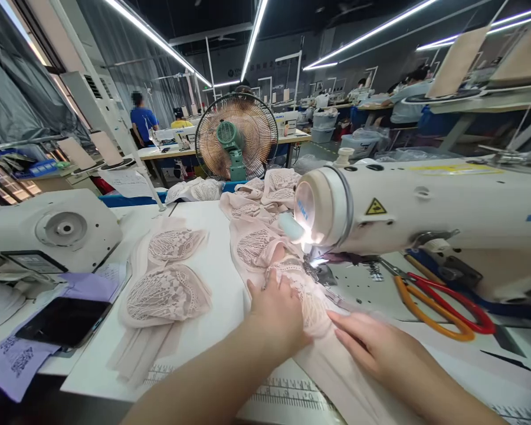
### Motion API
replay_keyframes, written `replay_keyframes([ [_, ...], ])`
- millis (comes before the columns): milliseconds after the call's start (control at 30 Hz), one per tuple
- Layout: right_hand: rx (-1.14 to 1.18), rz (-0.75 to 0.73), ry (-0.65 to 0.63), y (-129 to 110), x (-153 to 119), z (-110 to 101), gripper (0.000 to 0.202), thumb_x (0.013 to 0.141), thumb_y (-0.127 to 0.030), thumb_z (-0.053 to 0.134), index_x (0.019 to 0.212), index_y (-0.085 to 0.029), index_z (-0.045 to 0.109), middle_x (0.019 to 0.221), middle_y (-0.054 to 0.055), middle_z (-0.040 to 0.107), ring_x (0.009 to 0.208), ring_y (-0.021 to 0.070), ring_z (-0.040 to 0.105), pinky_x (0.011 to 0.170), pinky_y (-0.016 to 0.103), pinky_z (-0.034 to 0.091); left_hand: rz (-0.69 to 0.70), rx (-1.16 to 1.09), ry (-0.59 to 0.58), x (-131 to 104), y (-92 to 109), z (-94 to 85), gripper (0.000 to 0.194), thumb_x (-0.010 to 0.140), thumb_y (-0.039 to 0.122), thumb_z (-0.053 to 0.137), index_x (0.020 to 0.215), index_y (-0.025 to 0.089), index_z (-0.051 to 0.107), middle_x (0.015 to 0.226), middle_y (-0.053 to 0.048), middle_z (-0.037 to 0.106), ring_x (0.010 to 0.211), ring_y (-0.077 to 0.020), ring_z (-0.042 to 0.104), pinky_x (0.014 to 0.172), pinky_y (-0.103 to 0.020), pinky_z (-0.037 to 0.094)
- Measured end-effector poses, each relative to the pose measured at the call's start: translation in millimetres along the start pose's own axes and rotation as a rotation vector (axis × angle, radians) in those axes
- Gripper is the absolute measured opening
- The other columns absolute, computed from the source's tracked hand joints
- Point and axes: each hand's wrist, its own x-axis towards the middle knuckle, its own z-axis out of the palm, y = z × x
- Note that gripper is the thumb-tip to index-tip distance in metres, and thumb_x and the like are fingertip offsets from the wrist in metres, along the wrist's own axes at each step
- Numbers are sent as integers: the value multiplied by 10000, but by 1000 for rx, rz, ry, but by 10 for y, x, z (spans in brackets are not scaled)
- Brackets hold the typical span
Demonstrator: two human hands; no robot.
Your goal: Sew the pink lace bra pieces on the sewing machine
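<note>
A pale pink lace bra (312, 304) lies under the head of a white sewing machine (380, 206), lit by its lamp. My left hand (278, 310) rests flat on the lace cup with its fingers spread, just left of the needle area. At the bra's near right edge, my right hand (371, 342) has its fingers closed together on the fabric. The needle and presser foot (321, 271) are partly lost in glare. More joined bra pieces (256, 245) run back behind the machine head.
Another lace bra (170, 295) lies to the left on the white table. Scissors (438, 304) with orange and red handles rest at right. A phone (64, 321) sits on purple paper. Beyond the table stand a large fan (235, 137) and thread cones (106, 147); several people work farther back.
</note>
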Motion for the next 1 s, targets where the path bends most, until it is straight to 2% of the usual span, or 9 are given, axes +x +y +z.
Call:
replay_keyframes([
  [133,-67,27,-4,-80,102,-40,489,932,-286,248,1229,-207,628,896,69,691,837,263,660,668,373,502,-111,-82,-31,61,-52,-84,879,788,584,632,1502,234,259,1599,-66,-16,1454,-398,4,1043,-672,315],
  [200,-79,27,3,-116,149,-63,455,934,-260,267,1190,-208,639,882,73,696,825,276,660,641,369,473,-164,-115,-36,92,-76,-119,902,770,541,685,1504,248,252,1597,-87,-45,1446,-418,66,1034,-600,381],
  [267,-94,24,7,-146,182,-91,422,935,-237,284,1147,-207,647,874,77,702,803,284,660,611,357,438,-175,-111,-2,111,-98,-144,875,774,478,714,1496,242,280,1596,-130,14,1422,-424,187,1027,-529,415],
  [367,-113,7,-3,-172,200,-133,384,935,-215,304,1122,-200,640,864,76,707,776,277,657,576,331,389,-146,-81,72,121,-130,-156,805,782,414,724,1467,206,356,1577,-185,126,1346,-424,361,986,-497,452],
  [467,-130,-4,-17,-185,194,-162,354,939,-212,332,1157,-213,611,853,65,707,760,253,653,557,306,354,-120,-95,129,134,-172,-141,774,756,380,752,1432,206,417,1570,-193,158,1298,-415,432,963,-480,469],
  [567,-150,4,-43,-206,199,-194,347,946,-197,356,1203,-217,587,859,61,706,771,256,657,540,297,329,-106,-123,168,167,-231,-119,750,747,360,761,1413,229,442,1579,-172,155,1341,-390,388,1009,-452,445],
  [800,-195,52,-179,-341,338,-363,429,962,-158,384,1380,-128,475,817,99,725,735,305,681,460,309,212,-75,-195,225,271,-395,-84,735,786,377,707,1441,221,412,1573,-171,178,1403,-365,291,1087,-453,373],
  [1000,-208,99,-215,-429,414,-402,655,816,-25,468,1459,-81,362,826,124,733,756,313,693,448,299,251,-86,-266,279,366,-485,-32,720,801,361,685,1448,210,407,1575,-159,175,1431,-328,230,1132,-428,316],
])
